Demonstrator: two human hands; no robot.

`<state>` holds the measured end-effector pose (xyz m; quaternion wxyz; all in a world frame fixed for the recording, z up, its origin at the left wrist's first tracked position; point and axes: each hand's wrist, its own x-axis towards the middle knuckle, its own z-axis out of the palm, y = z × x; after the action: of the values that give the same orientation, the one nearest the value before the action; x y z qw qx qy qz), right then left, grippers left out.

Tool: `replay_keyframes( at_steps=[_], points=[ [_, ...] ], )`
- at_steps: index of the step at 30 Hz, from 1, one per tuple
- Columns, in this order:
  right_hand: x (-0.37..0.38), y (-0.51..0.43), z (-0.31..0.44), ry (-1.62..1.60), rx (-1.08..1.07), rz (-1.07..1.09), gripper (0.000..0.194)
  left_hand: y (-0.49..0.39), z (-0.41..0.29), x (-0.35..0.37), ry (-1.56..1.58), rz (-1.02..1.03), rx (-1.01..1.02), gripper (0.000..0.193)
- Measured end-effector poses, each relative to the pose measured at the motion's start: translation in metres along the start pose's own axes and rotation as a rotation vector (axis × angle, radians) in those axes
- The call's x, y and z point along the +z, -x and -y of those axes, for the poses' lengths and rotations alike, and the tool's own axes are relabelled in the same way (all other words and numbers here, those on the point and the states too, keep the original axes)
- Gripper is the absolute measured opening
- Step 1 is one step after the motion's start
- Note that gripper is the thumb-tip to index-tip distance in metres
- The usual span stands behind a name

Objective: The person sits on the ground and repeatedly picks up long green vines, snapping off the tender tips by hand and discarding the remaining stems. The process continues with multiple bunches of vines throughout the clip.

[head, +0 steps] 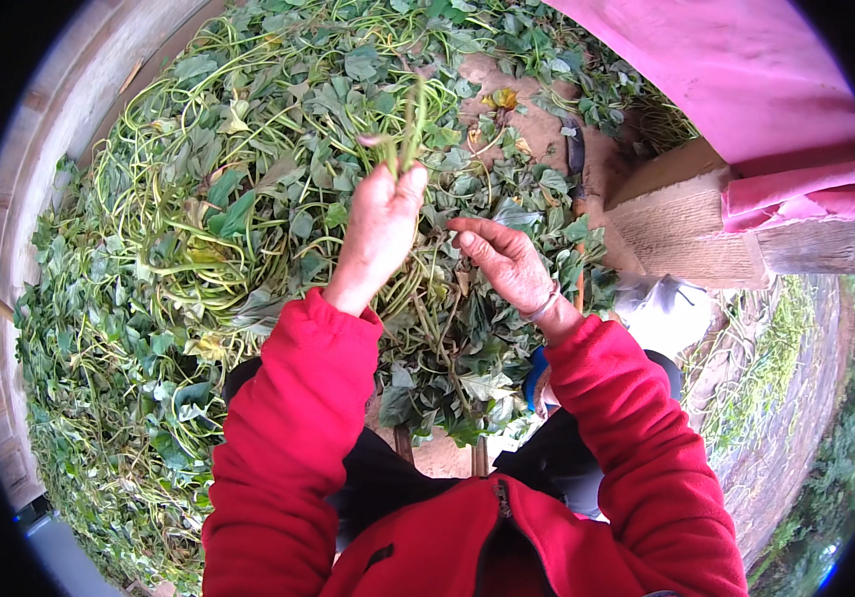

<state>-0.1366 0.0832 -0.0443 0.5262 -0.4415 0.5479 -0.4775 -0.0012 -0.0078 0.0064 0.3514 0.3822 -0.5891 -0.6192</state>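
Note:
My left hand (381, 224) is closed around a small bunch of green vine stems (414, 123), whose upper ends stick out above the thumb and look blurred. To its right and slightly lower, my right hand (506, 261) has its thumb and forefinger close together, with a bracelet (545, 302) at the wrist. Whether a thin stem lies between those fingertips is too unclear to see. Beneath both hands spreads a large heap of cut leafy vines (248, 172), with long pale-green stems and a few yellowed leaves. Some darker, wilted vines (442, 321) lie between my knees.
A pale wall (32, 194) curves along the left. Pink cloth (726, 74) hangs at upper right over a wooden beam (819, 248), beside a rough block (685, 220). Below that sits a white bag (663, 313). Bare earth (539, 93) shows beyond my right hand; more vines (760, 366) lie outside.

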Motion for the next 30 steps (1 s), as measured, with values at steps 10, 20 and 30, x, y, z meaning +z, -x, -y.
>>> replay_keyframes(
  at_steps=[10, 20, 30],
  points=[
    [-0.007, 0.000, 0.010, -0.372, 0.034, 0.127, 0.041, 0.008, 0.019, 0.026, -0.416, 0.184, 0.068, 0.014],
    [0.002, 0.000, 0.011, -0.546, 0.069, 0.063, 0.037, 0.013, 0.033, 0.030, -0.554, 0.241, 0.078, 0.015],
    [0.009, -0.003, 0.000, -0.624, 0.047, -0.149, 0.019, 0.013, 0.025, 0.033, -0.617, 0.363, -0.095, 0.018]
  ],
)
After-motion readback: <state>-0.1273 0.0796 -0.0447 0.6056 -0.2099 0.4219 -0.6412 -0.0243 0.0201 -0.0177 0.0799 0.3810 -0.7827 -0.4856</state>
